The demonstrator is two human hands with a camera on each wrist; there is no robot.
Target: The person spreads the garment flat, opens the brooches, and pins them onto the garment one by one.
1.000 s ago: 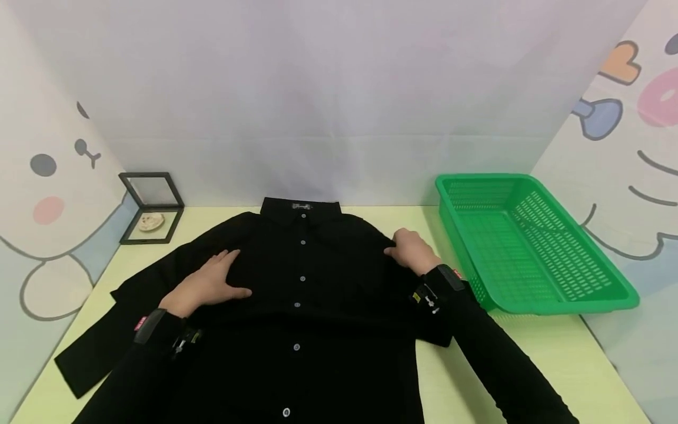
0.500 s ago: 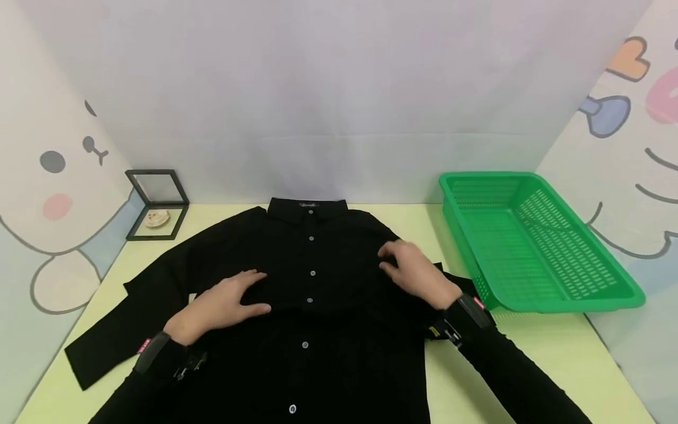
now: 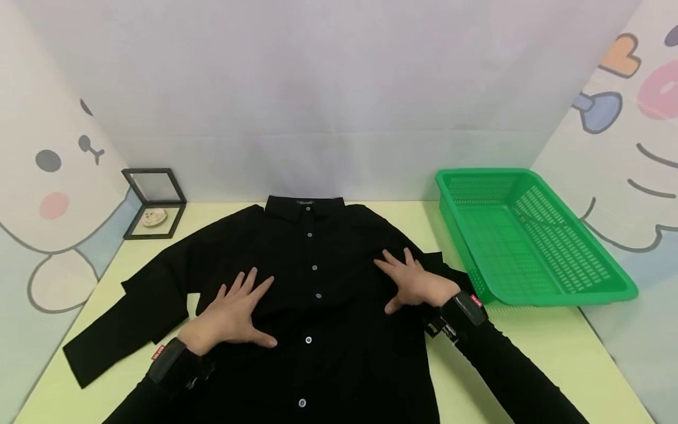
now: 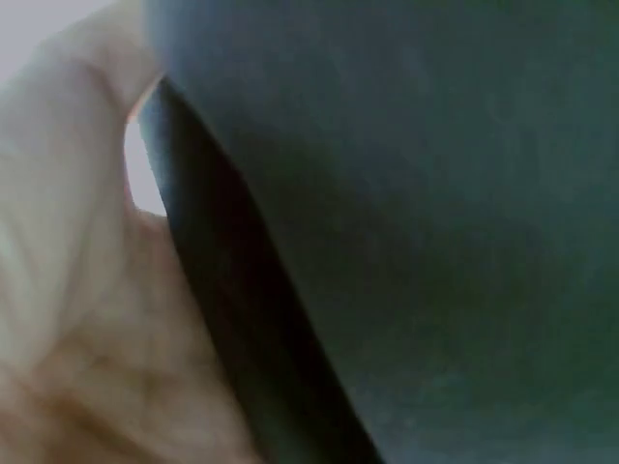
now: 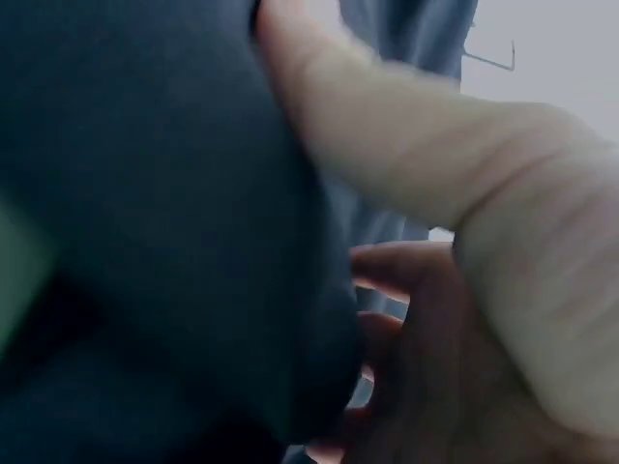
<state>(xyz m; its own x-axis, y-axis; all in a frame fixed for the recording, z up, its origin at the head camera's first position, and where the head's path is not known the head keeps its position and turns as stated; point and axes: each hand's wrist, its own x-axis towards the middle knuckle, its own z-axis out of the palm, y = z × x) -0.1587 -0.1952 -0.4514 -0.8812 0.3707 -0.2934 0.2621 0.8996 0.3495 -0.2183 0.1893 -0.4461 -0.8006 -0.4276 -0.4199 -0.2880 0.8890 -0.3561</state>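
A black button-up shirt (image 3: 349, 353) lies front up on the table, its collar toward the back wall. On the shirt's left side my left hand (image 3: 233, 315) rests with fingers spread and thumb pointing inward. Over the right chest, my right hand (image 3: 415, 285) touches the cloth, its fingers also spread. Dark cloth (image 4: 406, 242) fills most of the left wrist view beside the palm. In the right wrist view, the thumb and fingers lie against the dark fabric (image 5: 164, 193). One sleeve (image 3: 122, 333) stretches out to the left; the other is partly hidden behind my right wrist.
A green plastic basket (image 3: 479, 277) stands at the right, close to the shirt's right sleeve. At the back left is an open black-framed case (image 3: 153, 235) with a small pale object (image 3: 154, 217) in it. Printed curtains border both sides of the pale yellow table (image 3: 508, 359).
My right hand has let go of the shirt's right shoulder edge, moved down, and spread flat on the chest. My left hand has shifted inward and slightly down, fingers now wider apart.
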